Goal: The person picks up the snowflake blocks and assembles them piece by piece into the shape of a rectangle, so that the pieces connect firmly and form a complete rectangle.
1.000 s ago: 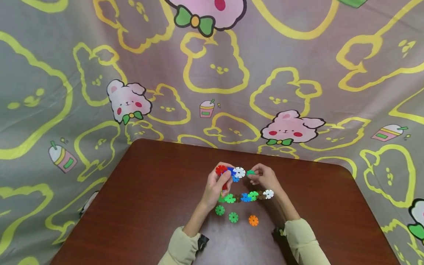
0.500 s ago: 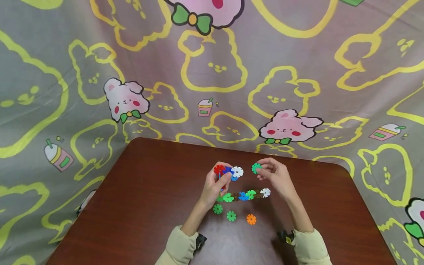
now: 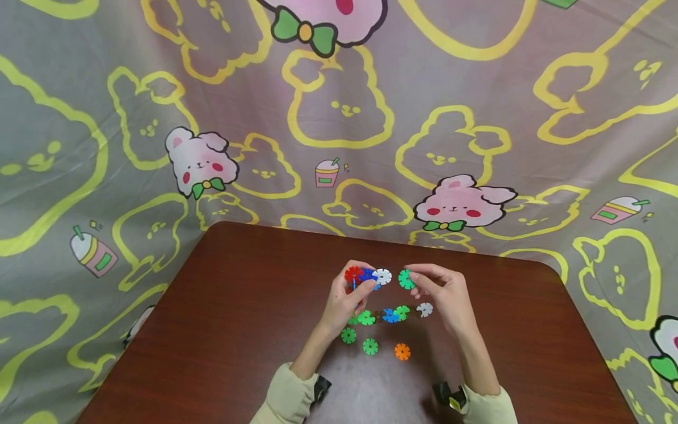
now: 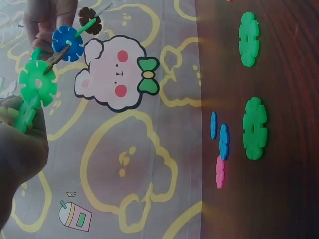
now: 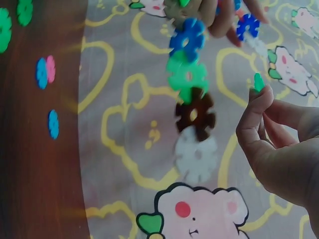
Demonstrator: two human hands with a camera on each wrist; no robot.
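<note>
My left hand (image 3: 339, 303) grips a chain of slotted snowflake discs. A red disc (image 3: 353, 274), dark blue pieces and a white disc (image 3: 383, 277) show at its upper end. The chain's other stretch runs to the right below, with a blue disc (image 5: 187, 41), a light green one (image 5: 186, 74), a brown one (image 5: 205, 113) and a white end disc (image 5: 196, 157). My right hand (image 3: 445, 291) pinches a single green disc (image 3: 406, 279) between thumb and fingers, a small gap right of the upper white disc. Part of the chain is hidden by my left palm.
On the brown table (image 3: 254, 312) lie two loose green discs (image 3: 370, 347) and an orange one (image 3: 402, 352), nearer me. Blue discs (image 4: 224, 142) and a pink disc (image 4: 220, 172) lie on it in the wrist views. A patterned curtain (image 3: 349, 88) surrounds the table.
My right hand drew away to the right with the green disc, then came slightly back and lower. The disc turned its flat face to the head view. My left hand barely moved.
</note>
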